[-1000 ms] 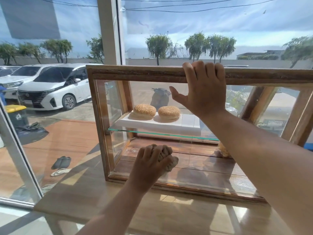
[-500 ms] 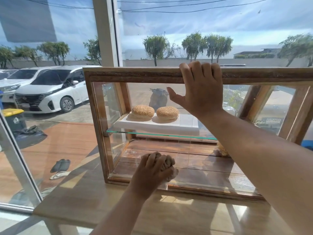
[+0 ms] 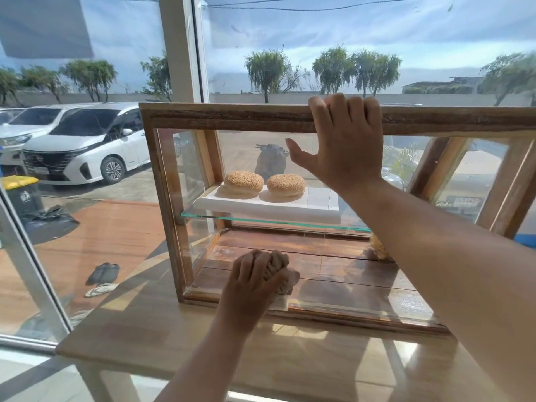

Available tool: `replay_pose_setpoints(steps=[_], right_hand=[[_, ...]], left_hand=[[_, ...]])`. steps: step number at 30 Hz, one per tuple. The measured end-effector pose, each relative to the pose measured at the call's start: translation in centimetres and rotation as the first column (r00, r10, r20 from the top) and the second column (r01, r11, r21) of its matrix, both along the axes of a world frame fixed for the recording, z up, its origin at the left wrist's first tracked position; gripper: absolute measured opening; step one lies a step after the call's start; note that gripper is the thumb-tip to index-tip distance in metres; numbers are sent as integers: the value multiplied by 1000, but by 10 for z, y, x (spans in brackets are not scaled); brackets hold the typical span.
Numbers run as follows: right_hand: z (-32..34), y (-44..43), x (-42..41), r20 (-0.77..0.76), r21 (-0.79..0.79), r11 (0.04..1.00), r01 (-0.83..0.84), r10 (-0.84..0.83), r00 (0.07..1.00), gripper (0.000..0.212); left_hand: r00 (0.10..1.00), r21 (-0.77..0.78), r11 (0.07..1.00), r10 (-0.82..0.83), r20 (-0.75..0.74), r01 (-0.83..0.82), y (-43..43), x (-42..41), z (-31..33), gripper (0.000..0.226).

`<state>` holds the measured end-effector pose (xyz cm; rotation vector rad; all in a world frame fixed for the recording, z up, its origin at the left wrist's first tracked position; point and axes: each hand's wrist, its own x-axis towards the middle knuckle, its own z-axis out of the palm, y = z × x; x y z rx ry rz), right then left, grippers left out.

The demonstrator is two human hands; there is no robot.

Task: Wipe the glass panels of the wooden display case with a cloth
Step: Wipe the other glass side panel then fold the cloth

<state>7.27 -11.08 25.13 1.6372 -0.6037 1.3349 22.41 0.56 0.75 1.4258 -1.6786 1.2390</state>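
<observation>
On the table (image 3: 145, 329), the left hand (image 3: 252, 291) squeezes one bunched cloth (image 3: 282, 271) against the low front glass of the wooden display case (image 3: 232, 118). The right hand (image 3: 348, 146) hooks its fingers over the case's top bar, with the thumb out. Inside, two sesame buns (image 3: 243, 182) sit on one white tray (image 3: 319, 204). No writing can be read.

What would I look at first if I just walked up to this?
Probably the two sesame buns on a white tray, up on the glass shelf inside the wooden display case. Next, the hands: the left hand presses a balled-up cloth low on the front glass, and the right hand holds the top rail. Behind it all, a white car is parked outside the window.
</observation>
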Motion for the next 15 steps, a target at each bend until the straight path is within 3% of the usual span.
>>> replay_pose_setpoints(steps=[3,5,7,10,15], right_hand=[[1,1,0,-1,6,1000,11,-11,1000,61],[1,2,0,-2,5,1000,21,-21,1000,61],[0,1,-1,0,6,1000,15,-15,1000,60],[0,0,0,0,4,1000,15,-15,1000,61],[0,0,0,-1,4,1000,21,-21,1000,61]], left_hand=[[1000,51,999,4,6,-4,8,1,-14,36],[999,39,999,-23,39,22,9,2,0,27],[1000,-27,1000,-17,-26,16,6,5,30,22],[983,-143,987,48,-179,-74,-7,13,93,35],[982,-156,984,63,-177,-91,-13,14,115,36]])
